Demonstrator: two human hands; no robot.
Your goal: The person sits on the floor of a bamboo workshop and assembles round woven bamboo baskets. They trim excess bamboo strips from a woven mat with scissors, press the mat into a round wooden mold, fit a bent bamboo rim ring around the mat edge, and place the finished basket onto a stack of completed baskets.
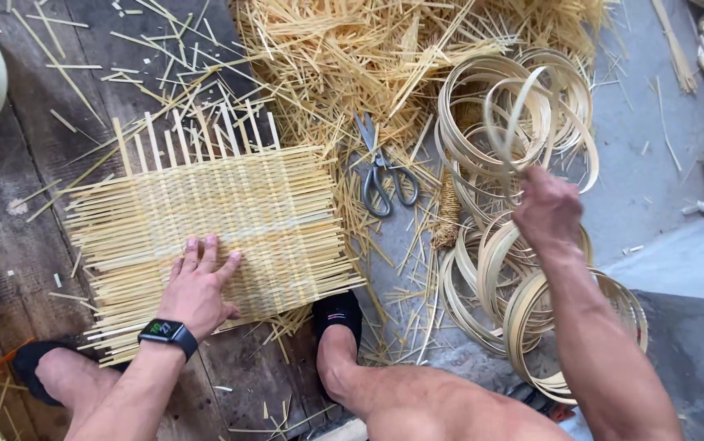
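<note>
Right hand grips a bamboo hoop (fingers hidden); left hand lies spread on woven mat.

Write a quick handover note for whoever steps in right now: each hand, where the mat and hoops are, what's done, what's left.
Left hand: flat, open, pressing the woven bamboo mat on the floor.
Right hand: closed on one bamboo hoop, lifted above the hoop pile.
Scissors lie between mat and pile, on loose strips.
Done: mat woven, ends untrimmed.
Left: the hoop is not yet on the mat.
</note>
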